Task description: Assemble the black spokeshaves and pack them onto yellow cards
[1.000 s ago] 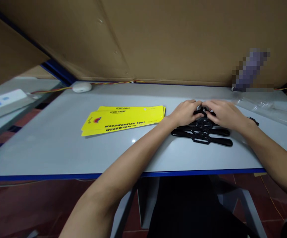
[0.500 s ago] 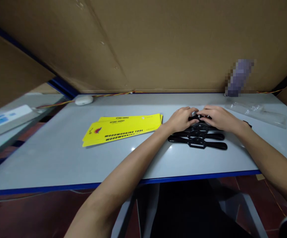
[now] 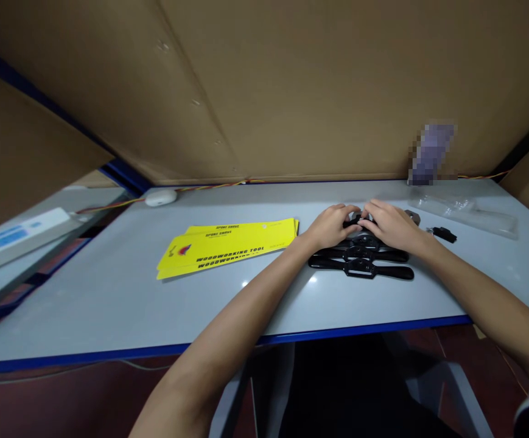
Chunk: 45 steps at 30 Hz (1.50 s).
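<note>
Cards (image 3: 230, 246), yellow and overlapping, lie at the left of our table (image 3: 109, 298). Beside them, our left hand (image 3: 330, 226) is closed on the far black tool (image 3: 353, 221); other black tools (image 3: 362, 264) lie just nearer us. Our right hand (image 3: 392, 225) grips the same tool's middle. It has shifted left, baring the small black piece (image 3: 445, 234) beside its wrist, so we judge both hands busy on one tool. Farther right lies a plastic bag (image 3: 467, 215).

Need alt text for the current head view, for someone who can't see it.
Left hand and right hand are close together over black tools lined up on a grey table. Overlapping yellow cards lie to the left; clear plastic lies to the right.
</note>
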### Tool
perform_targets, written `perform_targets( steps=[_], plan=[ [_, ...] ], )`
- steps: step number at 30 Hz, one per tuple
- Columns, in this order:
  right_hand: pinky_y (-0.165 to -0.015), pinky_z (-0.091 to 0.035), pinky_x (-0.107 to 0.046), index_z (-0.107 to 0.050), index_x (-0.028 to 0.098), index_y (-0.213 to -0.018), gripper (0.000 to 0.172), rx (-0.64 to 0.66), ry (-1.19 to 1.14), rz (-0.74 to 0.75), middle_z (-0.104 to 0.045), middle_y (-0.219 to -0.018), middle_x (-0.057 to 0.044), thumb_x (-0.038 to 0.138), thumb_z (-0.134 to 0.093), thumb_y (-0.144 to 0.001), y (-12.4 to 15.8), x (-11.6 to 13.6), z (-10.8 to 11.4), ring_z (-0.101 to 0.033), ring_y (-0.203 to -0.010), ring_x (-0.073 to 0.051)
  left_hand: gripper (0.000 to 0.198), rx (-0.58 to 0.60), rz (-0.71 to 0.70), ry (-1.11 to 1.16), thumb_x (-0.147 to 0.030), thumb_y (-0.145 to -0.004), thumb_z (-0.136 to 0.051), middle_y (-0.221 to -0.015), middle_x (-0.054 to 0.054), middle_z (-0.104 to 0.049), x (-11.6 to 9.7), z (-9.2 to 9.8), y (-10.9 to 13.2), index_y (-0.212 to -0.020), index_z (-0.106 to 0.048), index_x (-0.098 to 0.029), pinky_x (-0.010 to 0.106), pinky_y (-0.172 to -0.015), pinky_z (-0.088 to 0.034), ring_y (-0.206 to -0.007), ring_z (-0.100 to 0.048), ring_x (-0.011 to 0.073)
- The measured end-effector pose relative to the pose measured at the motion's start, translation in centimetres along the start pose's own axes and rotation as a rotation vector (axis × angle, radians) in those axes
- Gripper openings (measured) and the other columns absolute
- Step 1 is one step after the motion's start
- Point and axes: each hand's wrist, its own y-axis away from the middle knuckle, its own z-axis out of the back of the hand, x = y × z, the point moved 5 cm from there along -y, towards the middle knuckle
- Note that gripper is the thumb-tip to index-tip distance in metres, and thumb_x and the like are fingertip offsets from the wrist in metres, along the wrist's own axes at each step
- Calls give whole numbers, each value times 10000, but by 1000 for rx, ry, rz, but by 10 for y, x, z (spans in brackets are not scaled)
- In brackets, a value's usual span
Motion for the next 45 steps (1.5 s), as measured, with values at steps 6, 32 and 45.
perform_targets(
  steps=[6, 32, 45],
  plan=[
    [-718, -371, -348, -636, 190, -1030, 174, -9, 66, -79, -706, -1076, -105, 319, -519, -1035, 0, 8, 4, -649, -913, -258, 346, 1, 34, 6, -340, -943, -635, -964, 75, -719, 1, 1, -2, -1234, -668, -156, 347, -840, -520, -869, -660, 233],
    [-749, -414, -358, -653, 182, -1057, 235, -32, 161, -146, -740, -1043, -146, 289, -444, -1064, -11, 11, -7, -647, -999, -292, 392, -56, 217, -81, -276, -946, -667, -1052, 130, -756, -1, -3, -5, -1310, -643, -133, 386, -911, -537, -1025, -701, 294],
    [-721, -442, -386, -693, 177, -1216, 336, -11, 315, -323, -739, -1189, -175, 234, -435, -1009, 10, -37, 33, -703, -1000, -330, 386, -107, 362, -250, -343, -956, -634, -1172, 149, -731, 22, 18, 9, -1325, -669, -233, 554, -938, -485, -1161, -605, 404]
  ],
)
